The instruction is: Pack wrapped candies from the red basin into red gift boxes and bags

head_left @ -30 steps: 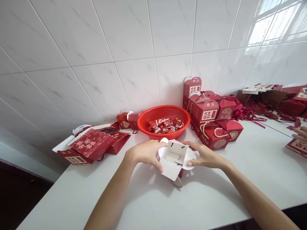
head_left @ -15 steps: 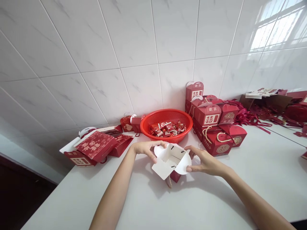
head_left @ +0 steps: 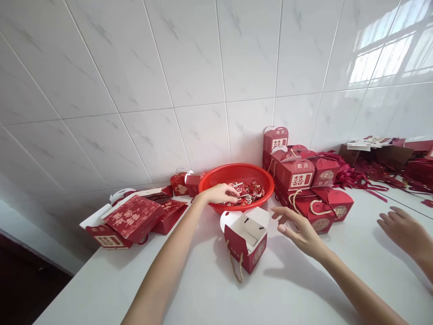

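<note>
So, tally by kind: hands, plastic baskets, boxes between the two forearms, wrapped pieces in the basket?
Hands: 3 (left, right, another person's)
Basket: 1
Box: 1
Total: 5, without the wrapped pieces, too heaped to count

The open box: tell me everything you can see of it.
The box looks like card, red outside and white inside, standing upright on the table before the basket. Its top flaps are spread; nothing shows inside. A twisted rope handle hangs down one side, the next bears a round emblem. Neither hand holds it; the right hand hovers close.
</note>
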`<action>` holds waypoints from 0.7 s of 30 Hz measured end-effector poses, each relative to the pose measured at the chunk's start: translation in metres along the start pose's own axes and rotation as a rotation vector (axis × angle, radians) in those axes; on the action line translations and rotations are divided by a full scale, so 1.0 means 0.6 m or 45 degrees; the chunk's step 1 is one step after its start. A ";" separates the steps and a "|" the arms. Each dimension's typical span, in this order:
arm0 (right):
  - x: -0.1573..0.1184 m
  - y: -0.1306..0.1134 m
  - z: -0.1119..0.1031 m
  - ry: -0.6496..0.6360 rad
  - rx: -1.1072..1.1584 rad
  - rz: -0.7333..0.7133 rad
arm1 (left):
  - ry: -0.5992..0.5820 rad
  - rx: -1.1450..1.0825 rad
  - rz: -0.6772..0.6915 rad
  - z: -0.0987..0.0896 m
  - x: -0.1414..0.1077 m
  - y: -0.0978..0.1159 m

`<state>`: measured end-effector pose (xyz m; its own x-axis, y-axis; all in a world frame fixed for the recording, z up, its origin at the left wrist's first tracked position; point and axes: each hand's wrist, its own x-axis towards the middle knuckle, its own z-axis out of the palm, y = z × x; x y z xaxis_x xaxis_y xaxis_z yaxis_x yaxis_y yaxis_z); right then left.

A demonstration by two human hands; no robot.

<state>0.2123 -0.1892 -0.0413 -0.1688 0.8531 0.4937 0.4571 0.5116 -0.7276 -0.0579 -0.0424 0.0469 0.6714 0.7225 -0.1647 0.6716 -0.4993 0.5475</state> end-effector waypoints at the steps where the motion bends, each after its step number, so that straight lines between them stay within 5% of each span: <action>1: 0.000 0.003 0.001 0.008 -0.010 0.019 | -0.088 0.133 -0.056 0.004 0.023 0.002; 6: -0.002 0.011 0.007 0.001 -0.042 0.026 | -0.363 0.481 -0.261 0.031 0.092 0.019; 13: -0.003 0.002 0.013 0.000 -0.063 0.034 | -0.281 0.529 -0.282 0.050 0.102 0.013; 21: 0.009 0.012 0.014 0.210 0.061 0.158 | -0.234 0.514 -0.196 0.054 0.094 0.007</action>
<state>0.2075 -0.1803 -0.0476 0.0333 0.8835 0.4672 0.4227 0.4111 -0.8077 -0.0069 -0.0192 0.0134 0.5742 0.7244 -0.3815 0.8115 -0.5653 0.1480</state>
